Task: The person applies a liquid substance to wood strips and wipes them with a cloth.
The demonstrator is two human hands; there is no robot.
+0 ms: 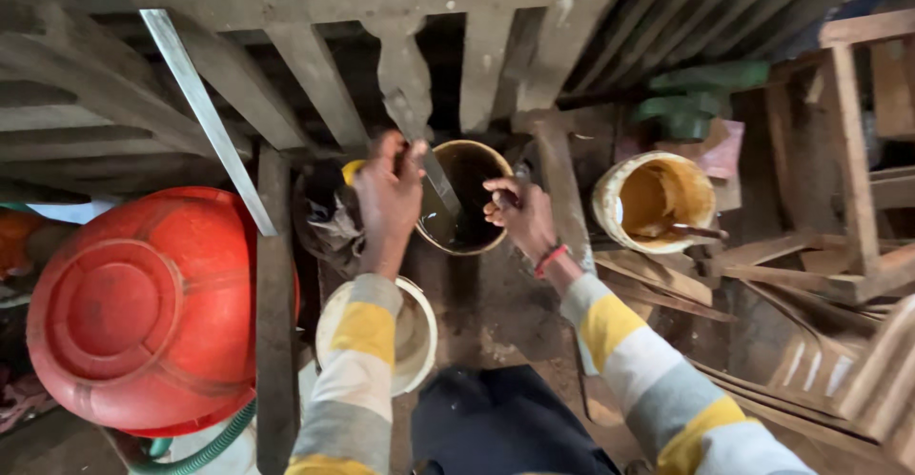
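My left hand (389, 189) grips the lower end of a carved wooden baluster (404, 75) that hangs from a wooden frame above. The baluster's tip dips into a round pot of dark liquid (473, 168) standing on the floor. My right hand (519, 214) is closed on a small dark tool, maybe a brush, at the pot's right rim. Both arms wear yellow, white and grey striped sleeves, and a red band circles the right wrist.
A large red plastic basin (143, 313) lies upside down at left, with a green hose (205, 446) under it. A white bucket (419, 342) sits below my left arm. A yellow-stained tub (658, 199) holding a stick stands right, among wood offcuts and a wooden frame (848, 151).
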